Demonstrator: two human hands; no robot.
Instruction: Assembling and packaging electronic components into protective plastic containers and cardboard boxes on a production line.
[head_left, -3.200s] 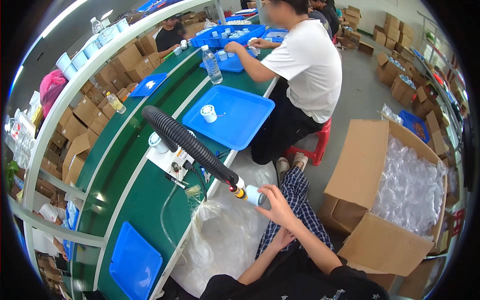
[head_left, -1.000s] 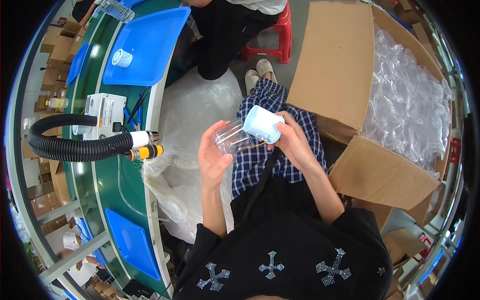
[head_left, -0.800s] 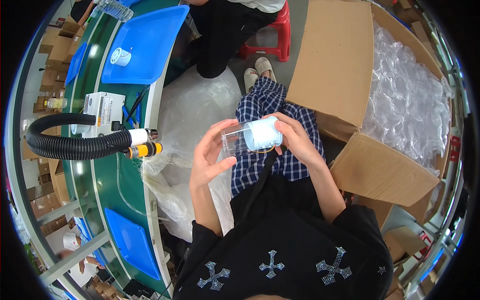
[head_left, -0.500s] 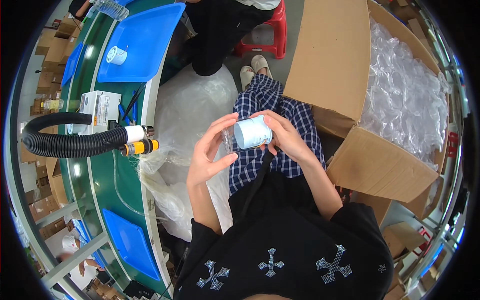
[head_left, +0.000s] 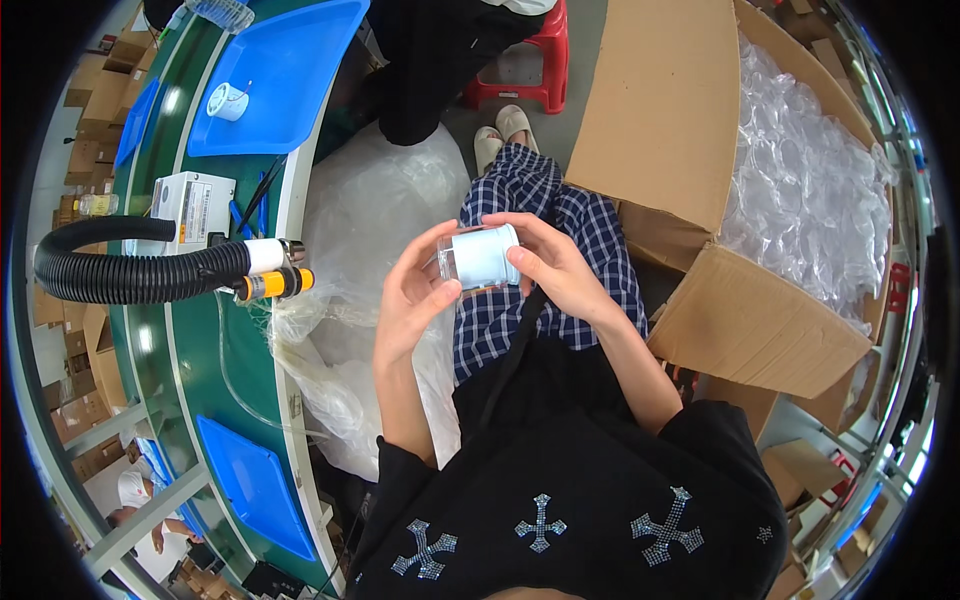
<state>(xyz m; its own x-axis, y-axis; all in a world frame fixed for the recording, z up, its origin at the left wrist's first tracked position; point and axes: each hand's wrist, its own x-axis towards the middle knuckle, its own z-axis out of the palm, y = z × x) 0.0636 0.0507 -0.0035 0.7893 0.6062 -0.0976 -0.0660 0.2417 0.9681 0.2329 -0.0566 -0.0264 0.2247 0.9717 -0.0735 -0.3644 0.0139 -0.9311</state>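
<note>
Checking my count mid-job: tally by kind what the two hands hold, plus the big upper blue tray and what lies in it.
Pale cylinders: 2
Clear plastic container: 1
Blue tray: 1
Total: 4

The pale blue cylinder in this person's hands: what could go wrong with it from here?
A drop: the left hand and right hand hold it in mid-air above the plaid trousers, so a slip could let it fall.

Scuffing: the pale blue cylinder lies mostly inside a clear cup, so twisting or tilting might scratch the cup.

Snagging: loose plastic sheeting lies beside the left forearm and might catch it.
</note>
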